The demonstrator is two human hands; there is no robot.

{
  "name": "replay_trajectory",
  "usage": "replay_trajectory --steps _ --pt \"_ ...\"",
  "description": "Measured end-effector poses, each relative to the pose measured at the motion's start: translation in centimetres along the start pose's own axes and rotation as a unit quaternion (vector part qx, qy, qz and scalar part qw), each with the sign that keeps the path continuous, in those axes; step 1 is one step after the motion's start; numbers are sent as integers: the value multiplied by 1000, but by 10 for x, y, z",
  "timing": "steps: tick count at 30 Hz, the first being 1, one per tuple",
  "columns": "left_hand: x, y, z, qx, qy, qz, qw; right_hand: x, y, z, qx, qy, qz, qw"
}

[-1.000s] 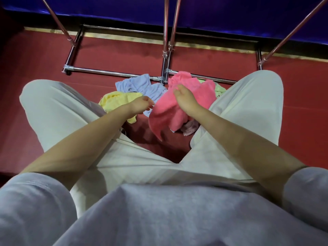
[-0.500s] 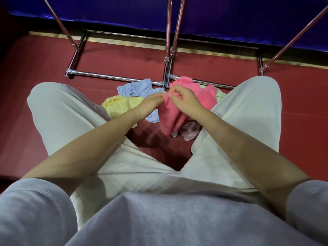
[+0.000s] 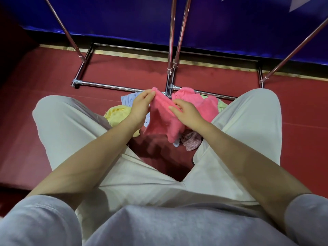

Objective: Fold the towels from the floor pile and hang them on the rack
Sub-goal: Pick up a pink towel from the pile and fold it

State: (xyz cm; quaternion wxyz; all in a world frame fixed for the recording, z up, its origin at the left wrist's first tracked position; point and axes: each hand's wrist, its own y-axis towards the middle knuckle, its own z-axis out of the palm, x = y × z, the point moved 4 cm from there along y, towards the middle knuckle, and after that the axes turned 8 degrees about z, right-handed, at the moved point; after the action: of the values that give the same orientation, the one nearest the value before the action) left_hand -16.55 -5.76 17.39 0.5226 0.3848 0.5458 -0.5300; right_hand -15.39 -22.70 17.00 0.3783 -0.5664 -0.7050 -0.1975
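Both hands have drawn apart since half a second ago, and the pink terry towel (image 3: 164, 118) now hangs spread between them at the middle of the frame, where before it was bunched under the fingers. The left hand (image 3: 141, 108) pinches the towel's upper left corner between thumb and fingertips, lifted just in front of the chrome tube rack (image 3: 171, 50). The right hand (image 3: 188, 113) grips the cloth lower and to the right, fingers curled into the fabric. The towel's loose lower edge droops toward the dark red floor (image 3: 44, 103) between the person's knees in cream trousers (image 3: 71, 130).

Behind the hands, the remaining pile sits against the rack's low crossbar: a second pink towel (image 3: 200, 102) right of centre, a pale blue towel (image 3: 127, 100) and a yellow towel (image 3: 117, 115) on the left, partly hidden by the left wrist, and a small mauve patterned cloth (image 3: 192, 142) below the right hand. A blue wall panel (image 3: 124, 16) fills the top of the frame.
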Motion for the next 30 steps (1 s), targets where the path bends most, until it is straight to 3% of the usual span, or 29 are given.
replay_trajectory --steps 6,11,15,19,24,30 --pt "-11 18 -33 -137 -187 -20 973 -14 0 4 27 -48 45 997" --pt "-17 33 -59 -211 -265 -17 941 -25 -3 3 60 -62 78 993" --pt "-18 38 -72 -243 -268 -21 932 -32 -2 2 79 -60 97 990" --pt "-24 34 -76 -283 -153 -42 946 -34 0 0 65 -31 114 991" --pt "-24 26 -69 -223 95 32 970 -20 -4 -7 81 104 152 980" --pt "-12 0 -14 -43 124 1 991 3 -8 -10 62 247 115 960"
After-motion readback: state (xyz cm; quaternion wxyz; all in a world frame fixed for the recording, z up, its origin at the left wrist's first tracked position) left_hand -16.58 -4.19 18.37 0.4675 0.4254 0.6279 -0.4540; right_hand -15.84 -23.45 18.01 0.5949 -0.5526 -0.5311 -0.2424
